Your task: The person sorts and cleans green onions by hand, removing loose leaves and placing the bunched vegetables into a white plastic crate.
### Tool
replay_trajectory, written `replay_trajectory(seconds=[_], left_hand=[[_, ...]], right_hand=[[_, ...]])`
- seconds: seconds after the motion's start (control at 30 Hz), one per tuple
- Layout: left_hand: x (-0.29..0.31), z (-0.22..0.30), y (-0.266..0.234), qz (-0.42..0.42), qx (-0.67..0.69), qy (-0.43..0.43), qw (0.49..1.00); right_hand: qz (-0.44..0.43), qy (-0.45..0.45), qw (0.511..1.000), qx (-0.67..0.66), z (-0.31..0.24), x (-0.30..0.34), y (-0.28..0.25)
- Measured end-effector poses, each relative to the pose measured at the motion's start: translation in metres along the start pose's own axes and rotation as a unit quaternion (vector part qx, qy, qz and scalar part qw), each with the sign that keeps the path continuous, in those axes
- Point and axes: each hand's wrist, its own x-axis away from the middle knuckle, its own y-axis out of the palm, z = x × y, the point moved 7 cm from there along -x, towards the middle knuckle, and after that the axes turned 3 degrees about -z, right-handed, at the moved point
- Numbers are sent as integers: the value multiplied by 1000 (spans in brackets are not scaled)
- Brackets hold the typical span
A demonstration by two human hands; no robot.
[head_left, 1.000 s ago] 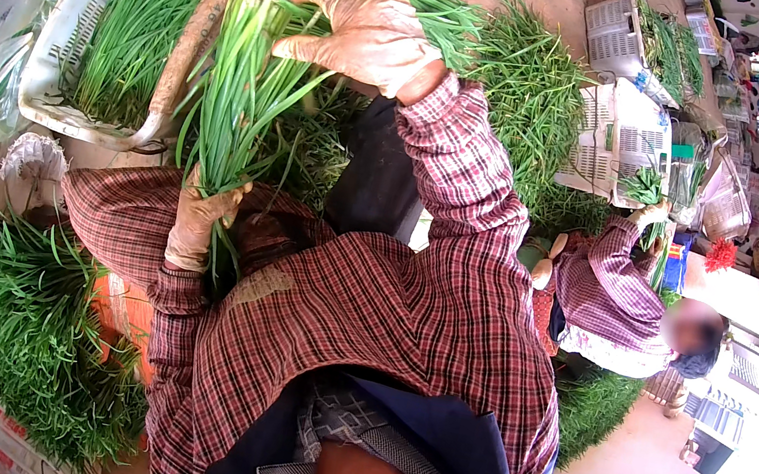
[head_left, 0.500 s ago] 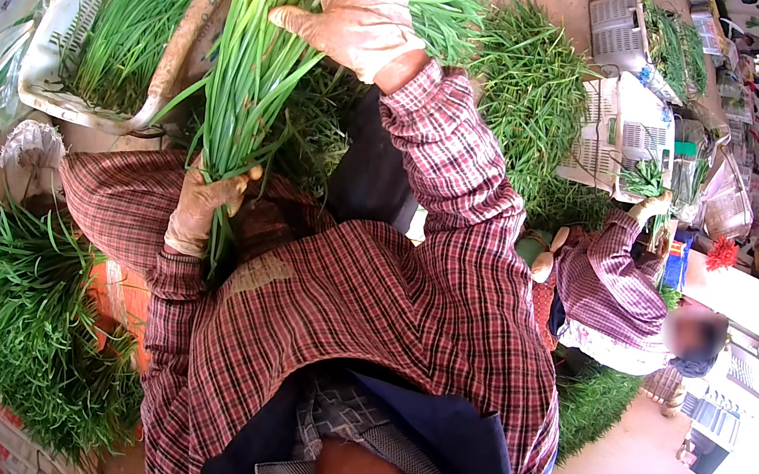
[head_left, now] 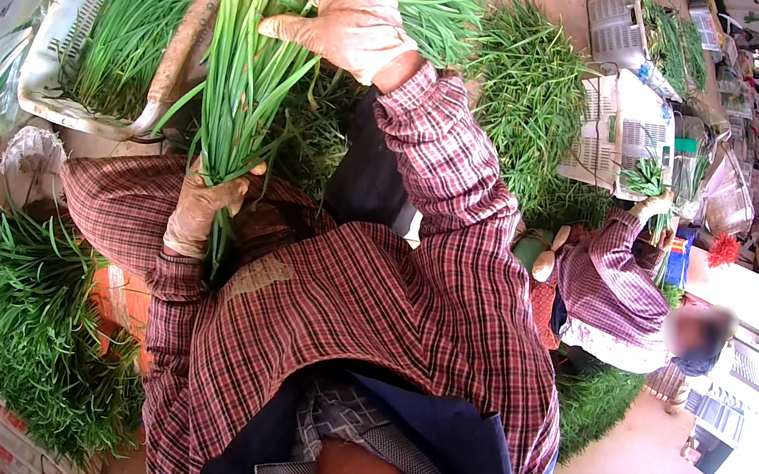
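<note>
My left hand (head_left: 204,211), in a pale, stained glove, is closed round the leafy lower part of a bunch of green chives (head_left: 236,115). The bunch stands nearly upright in the view, its pale stem ends at the top and some leaf tips hanging below the hand. My right hand (head_left: 351,24), gloved likewise, rests against the upper right side of the stems. Its thumb and fingers are apart, with the thumb across the stems. Beneath and behind that hand lies a pile of chives (head_left: 420,6), pale ends to the left.
A white crate (head_left: 50,62) of chives stands at the upper left, beside a brown curved rim (head_left: 196,22). Loose greens (head_left: 526,95) lie right of my right arm, more (head_left: 38,329) at the lower left. A co-worker (head_left: 613,268) holds greens near white baskets (head_left: 642,131).
The top of the chive bunch has tipped slightly left, and my right hand has shifted a little left with it. My left hand keeps its grip in nearly the same place.
</note>
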Motion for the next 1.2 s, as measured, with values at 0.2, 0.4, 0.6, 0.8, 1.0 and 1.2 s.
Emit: replay_trajectory(seconds=[0.2, 0.4, 0.6, 0.8, 1.0, 1.2], left_hand=[[4, 3, -2, 11, -58, 8, 998], [10, 1, -3, 34, -21, 7, 999], [7, -9, -13, 20, -9, 22, 1000], [6, -3, -4, -1, -43, 17, 999], [3, -7, -8, -13, -47, 4, 999], [6, -2, -4, 35, 41, -7, 999]], right_hand=[[42, -93, 994, -43, -11, 0, 0], [-70, -107, 992, -9, -26, 7, 4], [-196, -101, 962, -159, -34, 13, 11], [-86, 30, 765, -638, -10, 7, -6], [104, -62, 698, -706, 15, -9, -35], [135, -62, 694, -704, 23, 21, -96]])
